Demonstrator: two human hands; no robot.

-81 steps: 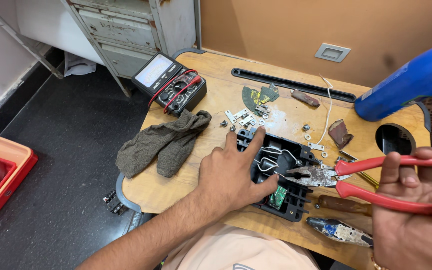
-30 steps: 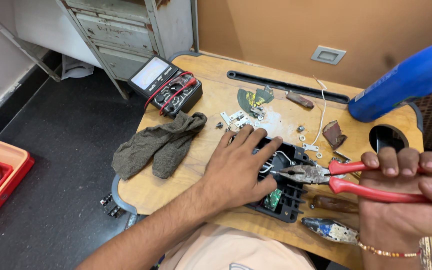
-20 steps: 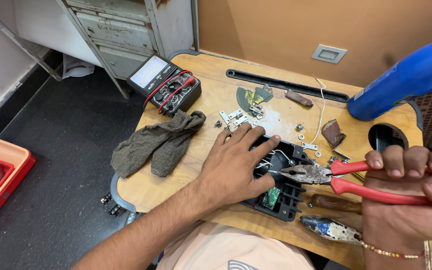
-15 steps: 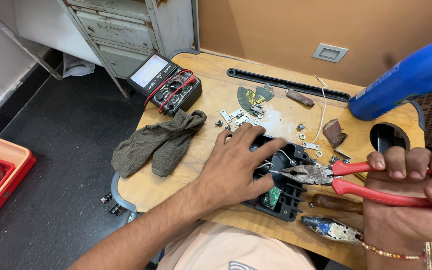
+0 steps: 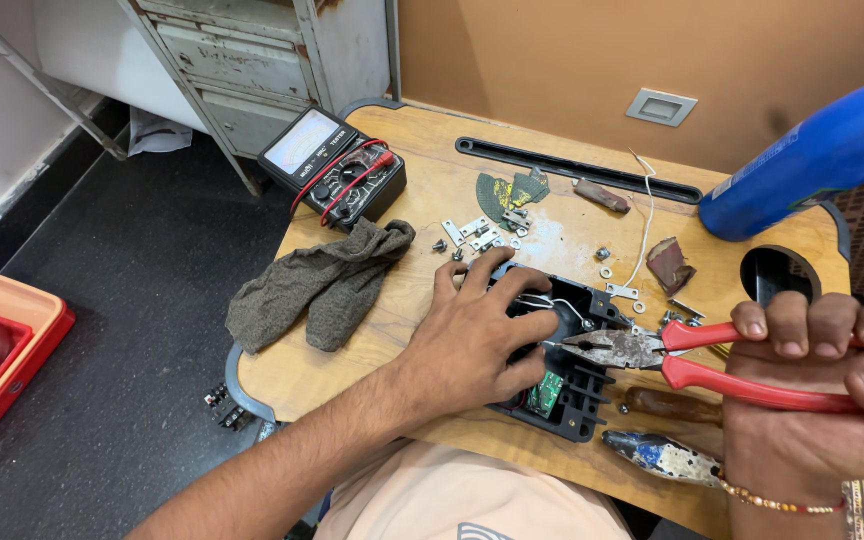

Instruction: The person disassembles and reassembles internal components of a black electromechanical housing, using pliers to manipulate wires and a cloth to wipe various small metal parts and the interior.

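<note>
My left hand (image 5: pixel 477 335) lies flat on a black plastic device housing (image 5: pixel 577 400) on the wooden desk (image 5: pixel 422 195), fingers spread and pressing it down. My right hand (image 5: pixel 817 400) grips the red handles of rusty pliers (image 5: pixel 642 350). The plier jaws point left into the open housing, close to my left fingertips. White wires and a small green circuit board (image 5: pixel 544 392) show inside the housing.
A black analog multimeter (image 5: pixel 332 175) with red leads sits at the desk's far left. An olive rag (image 5: pixel 317 285) lies beside it. Small metal brackets and screws (image 5: pixel 477 235) are scattered behind the housing. A blue cylinder (image 5: pixel 812 160) juts in at right. An orange tray (image 5: pixel 2 350) rests on the floor.
My left hand has settled flatter on the housing. The pliers stay with their jaws in the housing, shifting only slightly.
</note>
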